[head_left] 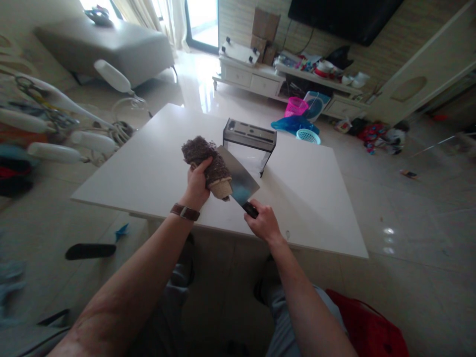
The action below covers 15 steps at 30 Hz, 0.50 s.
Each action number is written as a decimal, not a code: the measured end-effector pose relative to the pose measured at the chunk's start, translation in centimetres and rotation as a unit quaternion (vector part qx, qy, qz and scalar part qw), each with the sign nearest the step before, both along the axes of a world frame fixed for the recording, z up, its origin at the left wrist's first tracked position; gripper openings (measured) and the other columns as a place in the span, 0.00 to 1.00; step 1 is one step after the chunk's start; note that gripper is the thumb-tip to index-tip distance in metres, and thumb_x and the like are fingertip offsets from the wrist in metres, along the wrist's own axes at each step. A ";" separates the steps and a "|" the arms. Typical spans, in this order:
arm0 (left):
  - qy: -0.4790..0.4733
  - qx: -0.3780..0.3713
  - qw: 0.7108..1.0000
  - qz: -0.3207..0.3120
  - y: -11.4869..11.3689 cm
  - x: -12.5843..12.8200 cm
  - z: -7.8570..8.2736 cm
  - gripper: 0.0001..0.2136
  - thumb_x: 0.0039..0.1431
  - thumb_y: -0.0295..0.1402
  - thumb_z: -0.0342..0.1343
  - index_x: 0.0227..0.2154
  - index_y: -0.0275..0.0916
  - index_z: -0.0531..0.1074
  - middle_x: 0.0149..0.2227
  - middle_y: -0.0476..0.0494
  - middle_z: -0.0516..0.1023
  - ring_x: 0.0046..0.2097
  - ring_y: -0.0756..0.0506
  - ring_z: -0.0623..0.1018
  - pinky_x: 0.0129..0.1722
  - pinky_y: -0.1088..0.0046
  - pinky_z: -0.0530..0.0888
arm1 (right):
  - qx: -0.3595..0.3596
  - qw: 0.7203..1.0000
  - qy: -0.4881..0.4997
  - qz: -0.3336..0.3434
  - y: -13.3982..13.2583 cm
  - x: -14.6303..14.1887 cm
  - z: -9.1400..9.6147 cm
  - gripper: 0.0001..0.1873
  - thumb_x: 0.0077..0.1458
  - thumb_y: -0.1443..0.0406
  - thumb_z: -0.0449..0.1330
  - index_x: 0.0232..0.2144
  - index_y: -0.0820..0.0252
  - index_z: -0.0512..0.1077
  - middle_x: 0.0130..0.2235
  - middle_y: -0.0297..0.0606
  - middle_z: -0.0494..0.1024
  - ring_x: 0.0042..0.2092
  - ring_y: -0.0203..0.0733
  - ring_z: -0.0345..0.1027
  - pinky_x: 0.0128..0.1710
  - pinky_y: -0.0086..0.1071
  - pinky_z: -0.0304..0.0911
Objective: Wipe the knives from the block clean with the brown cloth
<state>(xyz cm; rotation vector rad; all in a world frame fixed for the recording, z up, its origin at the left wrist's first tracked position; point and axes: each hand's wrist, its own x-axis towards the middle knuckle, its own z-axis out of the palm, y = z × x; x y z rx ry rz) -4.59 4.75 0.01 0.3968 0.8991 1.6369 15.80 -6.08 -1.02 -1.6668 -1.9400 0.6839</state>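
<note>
In the head view, my left hand [198,184] is wrapped round a fuzzy grey-brown cloth [212,159]. A tan, blocky piece [220,189] shows at the cloth's lower end; I cannot tell what it is. My right hand [265,221] grips the black handle of a cleaver [238,172], edge of the table below it. The broad metal blade slants up to the left, its near part behind or against the cloth. Just beyond the blade, a dark-topped slotted knife holder [250,133] with a pale see-through front stands on the white table [308,198].
A pink basket [296,106], a blue plastic bag [293,124] and a light-blue basket [308,136] are on the floor past the table. White lamp parts [92,141] with cables lie at the left. Something red [368,322] is by my right leg.
</note>
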 end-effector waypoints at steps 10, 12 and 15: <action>0.039 0.008 0.998 -0.055 -1.6 2.7 0.4 0.20 0.43 0.32 0.72 0.42 0.37 0.78 0.45 0.39 0.84 0.48 0.37 0.83 0.54 0.55 0.79 | 0.019 0.999 0.008 -0.030 0.1 -0.4 -0.7 0.04 0.53 0.64 0.58 0.33 0.53 0.72 0.26 0.33 0.74 0.29 0.42 0.67 0.31 0.31 0.53; 0.032 0.009 0.998 -0.044 -1.4 2.5 0.4 0.20 0.43 0.33 0.71 0.42 0.37 0.78 0.44 0.39 0.84 0.48 0.37 0.83 0.54 0.55 0.79 | 0.018 0.999 0.012 -0.039 0.1 -0.5 -0.5 0.04 0.53 0.63 0.59 0.34 0.53 0.72 0.26 0.33 0.74 0.29 0.42 0.68 0.31 0.31 0.53; 0.020 0.016 1.000 -0.013 -1.1 2.1 0.4 0.20 0.44 0.34 0.71 0.42 0.37 0.78 0.44 0.40 0.84 0.49 0.38 0.83 0.53 0.57 0.80 | 0.017 0.998 0.019 -0.051 0.1 -0.9 -0.4 0.04 0.54 0.62 0.60 0.34 0.52 0.73 0.26 0.33 0.75 0.29 0.42 0.67 0.31 0.31 0.54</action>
